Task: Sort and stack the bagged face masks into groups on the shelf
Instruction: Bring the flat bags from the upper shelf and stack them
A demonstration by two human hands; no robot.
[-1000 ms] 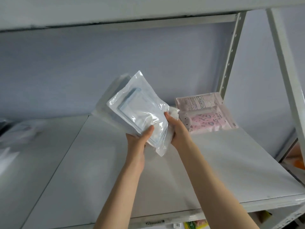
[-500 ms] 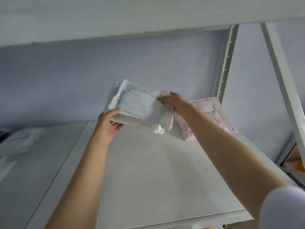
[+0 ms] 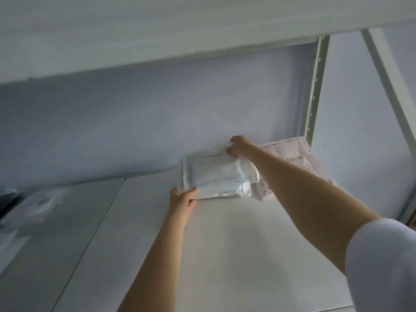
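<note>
Clear mask bags [image 3: 216, 174] clamped by L grip [image 3: 182, 200], R grip [image 3: 239, 147]; pink pack [image 3: 292, 149] beside.

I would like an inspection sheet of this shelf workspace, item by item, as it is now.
Surface: white shelf board, carrying the bags at its back.
Job's things: stack of clear-bagged masks seems to rest flat; pink mask bag lies right of it.
Clutter: blurred clear bags on the grey shelf, left.
Grippers: left hand grips the stack's near corner; right hand pinches its far corner.
Cables: nothing seen.
Surroundings: perforated post, pale wall.
</note>
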